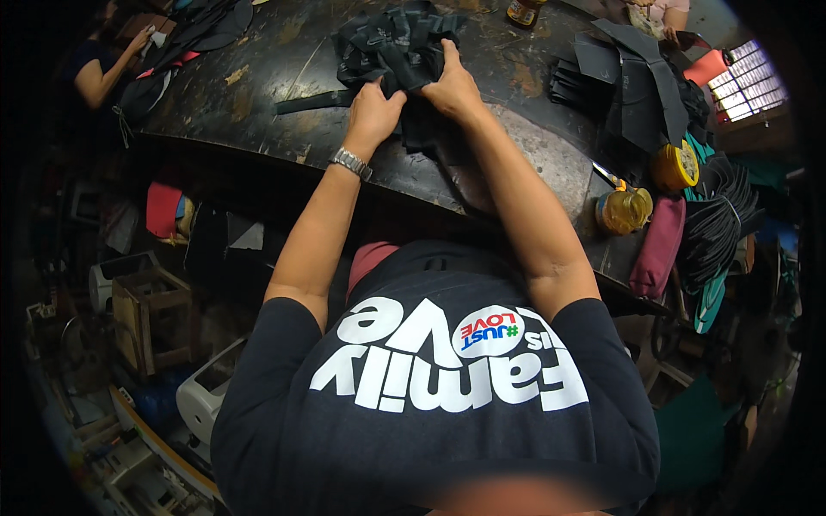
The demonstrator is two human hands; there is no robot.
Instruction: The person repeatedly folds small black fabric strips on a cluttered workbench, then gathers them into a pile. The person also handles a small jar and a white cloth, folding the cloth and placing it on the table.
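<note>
A bundle of dark fabric or leather pieces (387, 47) lies on the worn dark worktable (275, 77) in front of me. My left hand (374, 112), with a metal watch on its wrist, pinches the near edge of the bundle. My right hand (452, 86) presses and grips the same pieces from the right, thumb stretched up over them. Both hands touch each other at the pile's near side. A loose dark strip (310, 101) sticks out to the left of the pile.
A stack of cut dark pieces (632, 82) lies at the right, with a yellow tape roll (675, 165), a yellowish jar (624, 211) and a pink pouch (658, 245) near the edge. Another person's arm (107, 69) works at the far left. Wooden crates and white containers stand below left.
</note>
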